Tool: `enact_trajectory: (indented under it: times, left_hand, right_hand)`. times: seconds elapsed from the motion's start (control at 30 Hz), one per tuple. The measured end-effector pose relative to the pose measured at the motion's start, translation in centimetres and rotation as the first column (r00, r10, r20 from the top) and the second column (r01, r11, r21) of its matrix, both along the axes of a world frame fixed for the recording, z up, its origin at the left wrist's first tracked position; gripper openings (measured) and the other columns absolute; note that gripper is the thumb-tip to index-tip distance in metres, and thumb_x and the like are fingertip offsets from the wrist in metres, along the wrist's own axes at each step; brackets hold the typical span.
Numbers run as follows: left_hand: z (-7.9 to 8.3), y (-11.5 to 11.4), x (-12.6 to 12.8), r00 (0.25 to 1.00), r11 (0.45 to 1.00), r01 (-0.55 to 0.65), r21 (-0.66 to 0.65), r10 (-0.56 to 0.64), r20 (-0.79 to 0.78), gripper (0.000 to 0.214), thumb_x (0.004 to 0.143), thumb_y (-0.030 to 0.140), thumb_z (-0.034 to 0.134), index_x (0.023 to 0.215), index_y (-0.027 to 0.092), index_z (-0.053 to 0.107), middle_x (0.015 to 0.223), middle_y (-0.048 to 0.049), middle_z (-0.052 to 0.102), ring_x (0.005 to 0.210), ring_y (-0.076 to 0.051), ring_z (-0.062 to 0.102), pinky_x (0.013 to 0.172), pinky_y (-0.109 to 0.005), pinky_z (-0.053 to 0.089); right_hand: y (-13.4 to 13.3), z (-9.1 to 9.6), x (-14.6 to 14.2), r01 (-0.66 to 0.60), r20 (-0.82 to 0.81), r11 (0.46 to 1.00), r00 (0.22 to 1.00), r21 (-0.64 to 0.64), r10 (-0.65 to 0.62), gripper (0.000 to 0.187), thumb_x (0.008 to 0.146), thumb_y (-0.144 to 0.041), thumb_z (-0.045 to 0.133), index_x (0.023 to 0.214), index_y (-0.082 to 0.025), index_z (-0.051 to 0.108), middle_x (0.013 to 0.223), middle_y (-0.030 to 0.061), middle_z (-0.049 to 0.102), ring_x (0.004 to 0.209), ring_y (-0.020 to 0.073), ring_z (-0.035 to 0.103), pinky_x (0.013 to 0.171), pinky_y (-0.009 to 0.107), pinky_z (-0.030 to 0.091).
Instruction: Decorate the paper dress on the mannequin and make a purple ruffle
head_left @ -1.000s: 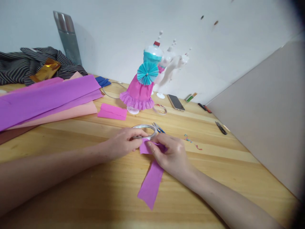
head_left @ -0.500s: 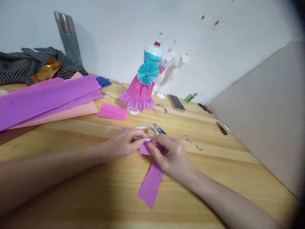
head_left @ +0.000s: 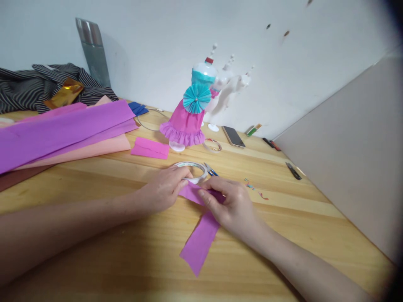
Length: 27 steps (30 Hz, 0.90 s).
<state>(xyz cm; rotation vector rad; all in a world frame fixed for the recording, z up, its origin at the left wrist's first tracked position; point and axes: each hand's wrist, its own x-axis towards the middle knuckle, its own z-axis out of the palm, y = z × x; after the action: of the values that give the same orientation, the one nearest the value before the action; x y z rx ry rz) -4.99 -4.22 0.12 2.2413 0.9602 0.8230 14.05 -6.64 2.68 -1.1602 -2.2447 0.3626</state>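
A strip of purple crepe paper [head_left: 198, 243] lies on the wooden table [head_left: 283, 235], running from the near middle up to my hands. My right hand [head_left: 231, 205] pinches the strip's upper end, fingers curled over it. My left hand [head_left: 163, 188] is closed on the same end of the strip from the left, its fingertips touching a roll of white tape [head_left: 193, 170] just behind. Small blue-handled scissors [head_left: 210, 170] lie beside the tape roll, partly hidden by my right hand.
A small mannequin in a pink and teal paper dress [head_left: 189, 113] stands behind the tape, with white mannequins [head_left: 231, 88] beyond. Purple and peach paper sheets [head_left: 63, 130] cover the left. A folded pink piece [head_left: 149, 148], a phone [head_left: 233, 136], striped cloth [head_left: 34, 84] and a grey panel [head_left: 352, 142] lie around.
My left hand has shifted up onto the tape roll and both hands have pulled the strip's top end flatter and slightly left. The view has tilted a little.
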Motion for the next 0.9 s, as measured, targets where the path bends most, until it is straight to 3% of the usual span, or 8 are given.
enact_trajectory:
  times: [0.13,0.3,0.43,0.57,0.67,0.83,0.9]
  left_hand:
    - [0.3,0.0,-0.1,0.997,0.999,-0.045,0.006,0.045,-0.069,0.02,0.093,0.018,0.034,0.096,0.019,0.054,0.107,-0.0064,0.063,0.102,-0.02,0.055,0.089,-0.035,0.042]
    - [0.7,0.1,-0.1,0.975,0.993,-0.108,0.049,0.115,-0.188,0.024,0.093,0.016,0.032,0.09,0.016,0.056,0.101,-0.0093,0.062,0.097,-0.023,0.053,0.086,-0.038,0.042]
    - [0.9,0.1,-0.1,0.956,0.984,-0.159,0.078,0.173,-0.235,0.021,0.093,0.018,0.036,0.089,0.017,0.057,0.099,-0.008,0.063,0.098,-0.024,0.052,0.088,-0.041,0.04]
    - [0.7,0.3,-0.1,0.953,0.98,-0.175,0.099,0.193,-0.232,0.016,0.093,0.016,0.038,0.09,0.017,0.054,0.097,-0.0071,0.063,0.096,-0.023,0.052,0.091,-0.042,0.038]
    - [0.4,0.5,-0.2,0.955,0.975,-0.189,0.121,0.211,-0.21,0.016,0.093,0.017,0.037,0.087,0.018,0.052,0.094,-0.0057,0.063,0.09,-0.021,0.053,0.095,-0.045,0.036]
    - [0.3,0.7,-0.4,0.953,0.979,-0.165,0.121,0.19,-0.234,0.018,0.093,0.018,0.035,0.081,0.019,0.048,0.084,-0.0023,0.059,0.081,-0.019,0.052,0.099,-0.046,0.035]
    - [0.3,0.7,-0.4,0.953,0.98,-0.16,0.121,0.185,-0.24,0.018,0.093,0.018,0.035,0.081,0.019,0.048,0.082,-0.0018,0.059,0.08,-0.018,0.052,0.1,-0.045,0.035]
  right_hand:
    - [0.4,0.7,0.2,0.006,-0.008,0.983,1.0,-0.186,-0.008,0.023,0.086,-0.022,0.051,0.064,-0.017,0.056,0.057,-0.0017,0.051,0.052,0.0096,0.04,0.049,0.022,0.031]
    - [0.9,1.1,0.5,-0.079,-0.155,0.851,0.988,-0.52,-0.003,0.015,0.08,-0.023,0.052,0.067,-0.016,0.054,0.058,-0.0033,0.044,0.052,0.0089,0.038,0.046,0.021,0.03]
    - [1.1,1.1,0.6,-0.064,-0.154,0.853,0.988,-0.518,-0.02,0.007,0.072,-0.015,0.054,0.066,-0.016,0.054,0.06,-0.003,0.045,0.053,0.0083,0.039,0.045,0.019,0.031]
    - [1.3,1.4,0.8,-0.169,-0.254,0.723,0.967,-0.67,-0.009,0.009,0.076,-0.022,0.057,0.071,-0.015,0.055,0.06,-0.0034,0.047,0.051,0.008,0.042,0.046,0.02,0.035]
    - [1.6,2.0,1.6,-0.178,-0.227,0.701,0.974,-0.691,0.024,0.022,0.08,-0.032,0.061,0.067,-0.015,0.054,0.058,-0.0038,0.044,0.05,0.0071,0.039,0.044,0.019,0.032]
    - [1.7,4.4,3.6,-0.171,-0.028,0.725,0.978,-0.667,0.205,0.027,0.082,-0.032,0.062,0.063,-0.016,0.052,0.056,-0.0049,0.04,0.049,0.0062,0.033,0.041,0.019,0.025]
    - [1.4,5.4,4.1,-0.216,0.028,0.691,0.946,-0.69,0.324,0.027,0.08,-0.028,0.064,0.059,-0.016,0.052,0.054,-0.0052,0.039,0.048,0.0063,0.033,0.041,0.019,0.025]
